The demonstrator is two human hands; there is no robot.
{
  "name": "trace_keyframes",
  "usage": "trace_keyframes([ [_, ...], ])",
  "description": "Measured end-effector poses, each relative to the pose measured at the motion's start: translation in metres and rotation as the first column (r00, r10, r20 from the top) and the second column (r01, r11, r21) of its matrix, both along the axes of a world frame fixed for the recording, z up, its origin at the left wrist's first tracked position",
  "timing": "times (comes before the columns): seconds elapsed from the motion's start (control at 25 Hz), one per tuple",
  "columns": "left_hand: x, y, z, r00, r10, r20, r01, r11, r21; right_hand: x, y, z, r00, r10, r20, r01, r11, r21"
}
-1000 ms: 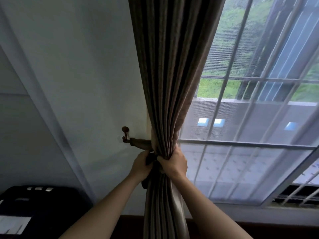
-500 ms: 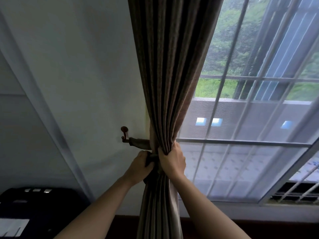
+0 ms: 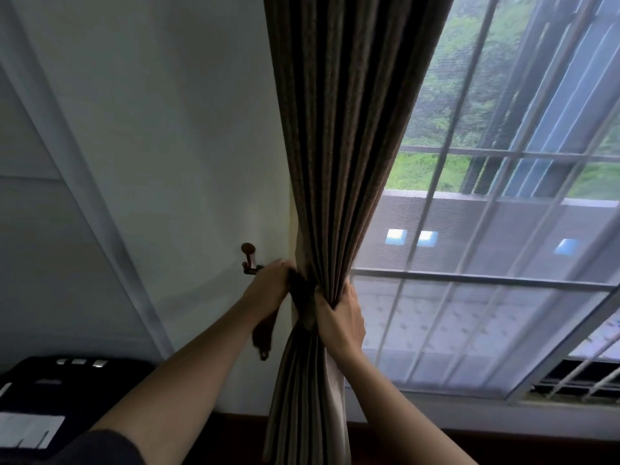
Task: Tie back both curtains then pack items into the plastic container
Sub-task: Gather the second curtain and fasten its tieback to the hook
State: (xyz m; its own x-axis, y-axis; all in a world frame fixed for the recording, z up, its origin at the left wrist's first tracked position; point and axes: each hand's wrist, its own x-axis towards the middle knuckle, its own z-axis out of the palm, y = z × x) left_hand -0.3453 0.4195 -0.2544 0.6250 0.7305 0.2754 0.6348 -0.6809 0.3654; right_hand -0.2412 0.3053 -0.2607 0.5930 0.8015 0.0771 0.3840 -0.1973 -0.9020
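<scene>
Beside the window (image 3: 496,317), the right hand (image 3: 339,318) clutches the gathered curtain (image 3: 342,162), the left hand (image 3: 268,285) just beside gripping its tieback (image 3: 303,298).

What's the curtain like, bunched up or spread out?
Bunched up: the right hand squeezes the brown curtain into tight folds, with the tieback across it.

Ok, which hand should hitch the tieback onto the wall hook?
Left, probably. The left hand holds the tieback right beside the hook; the right hand grips the bunched curtain on the window side, farther from it.
</scene>
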Motion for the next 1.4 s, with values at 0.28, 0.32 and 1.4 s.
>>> trace_keyframes([
  [0.28,0.019,0.003,0.019,0.951,0.286,0.117,-0.277,0.957,-0.089,0.004,-0.007,-0.003,0.997,0.063,0.053,-0.063,0.998,0.005],
  [0.32,0.018,0.003,0.021,0.938,0.316,0.14,-0.303,0.947,-0.106,0.005,-0.006,-0.004,0.996,0.074,0.05,-0.075,0.997,0.009],
  [1.4,0.007,-0.023,-0.015,0.928,-0.028,0.371,0.281,0.705,-0.651,0.065,0.004,-0.027,0.898,0.411,-0.155,-0.395,0.91,0.122],
])
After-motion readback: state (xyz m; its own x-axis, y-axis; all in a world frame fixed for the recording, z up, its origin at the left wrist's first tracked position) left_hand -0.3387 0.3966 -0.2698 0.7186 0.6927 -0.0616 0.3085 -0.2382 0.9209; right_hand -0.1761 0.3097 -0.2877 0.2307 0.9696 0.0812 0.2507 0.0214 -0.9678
